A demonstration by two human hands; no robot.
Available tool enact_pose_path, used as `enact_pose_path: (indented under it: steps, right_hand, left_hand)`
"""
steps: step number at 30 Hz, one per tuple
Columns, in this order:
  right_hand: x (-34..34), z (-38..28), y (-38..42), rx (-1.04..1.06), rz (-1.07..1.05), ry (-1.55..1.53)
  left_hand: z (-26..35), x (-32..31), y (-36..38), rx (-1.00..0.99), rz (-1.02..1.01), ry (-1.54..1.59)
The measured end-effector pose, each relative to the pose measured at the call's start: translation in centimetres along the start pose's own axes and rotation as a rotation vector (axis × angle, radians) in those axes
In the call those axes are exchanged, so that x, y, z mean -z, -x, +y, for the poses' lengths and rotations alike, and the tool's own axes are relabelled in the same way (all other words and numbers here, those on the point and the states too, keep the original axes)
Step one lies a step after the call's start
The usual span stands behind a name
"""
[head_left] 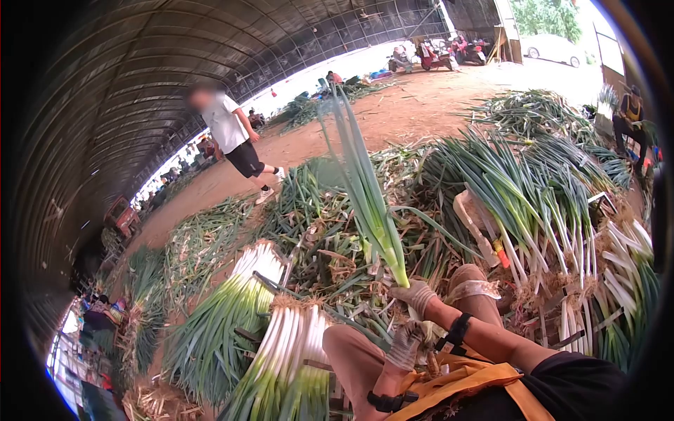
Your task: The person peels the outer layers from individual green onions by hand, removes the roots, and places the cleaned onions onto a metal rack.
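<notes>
My right hand (415, 296), in a pale work glove, is closed around the lower part of a leek (379, 221). Its long green leaves rise up and away from me, slightly blurred at the tips. My left hand (406, 345), also gloved, is just below, beside the orange apron (463, 382) on my lap. Its fingers are curled, and what they grip is hidden. To the left lie bundles of leeks (295, 337) with white stems and roots toward the heap. A thick heap of loose leaves and trimmings (337, 245) spreads beyond my knees.
More leeks (519, 189) are piled at the right beside a pale plastic seat or crate (477, 221). A person in a white shirt (228, 126) walks on the dirt floor. Another person (632, 123) sits far right. Motorbikes (435, 56) stand at the back.
</notes>
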State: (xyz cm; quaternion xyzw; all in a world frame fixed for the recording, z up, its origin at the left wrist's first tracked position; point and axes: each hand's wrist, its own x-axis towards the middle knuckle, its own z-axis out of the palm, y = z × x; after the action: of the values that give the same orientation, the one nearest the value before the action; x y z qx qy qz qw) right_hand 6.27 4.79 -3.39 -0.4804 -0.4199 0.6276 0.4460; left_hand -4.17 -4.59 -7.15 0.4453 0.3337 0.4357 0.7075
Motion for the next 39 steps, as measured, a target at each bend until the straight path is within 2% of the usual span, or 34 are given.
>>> enact_pose_path:
  steps: [7,10,16,19,22,31,34,35,38,39]
  right_hand:
    - [0.1,0.6,-0.5,-0.004,0.01,-0.025]
    - [0.2,0.8,-0.7,0.0,0.011,-0.023]
    - [0.0,0.2,-0.3,-0.011,0.032,0.02]
    - [-0.1,0.9,-0.7,0.014,0.038,0.012]
    - [-0.1,0.6,-0.5,-0.026,0.049,0.071]
    - [0.2,2.0,-1.7,-0.005,0.039,0.036]
    - [0.0,1.9,-1.8,0.054,0.082,-0.004]
    - [0.3,1.6,-1.4,-0.012,0.086,-0.011]
    - [0.7,1.8,-1.6,0.01,0.101,0.016]
    - [0.8,1.8,-1.8,0.009,0.108,0.031]
  left_hand:
    - [-1.1,0.6,-0.4,0.009,0.036,-0.033]
    - [-0.7,0.3,-0.3,-0.051,0.042,-0.076]
    - [0.2,-0.4,0.1,-0.014,0.028,-0.016]
    - [0.1,0.2,-0.1,-0.084,-0.037,-0.198]
    - [0.7,0.3,0.3,-0.022,-0.095,-0.158]
    - [0.2,0.8,0.7,0.078,-0.063,-0.087]
    - [-0.7,1.1,0.6,0.029,-0.083,-0.103]
    - [-1.4,1.9,0.7,0.104,-0.105,-0.043]
    - [-0.6,2.1,1.7,0.126,-0.171,-0.058]
    - [1.3,0.9,2.7,0.16,-0.141,-0.001]
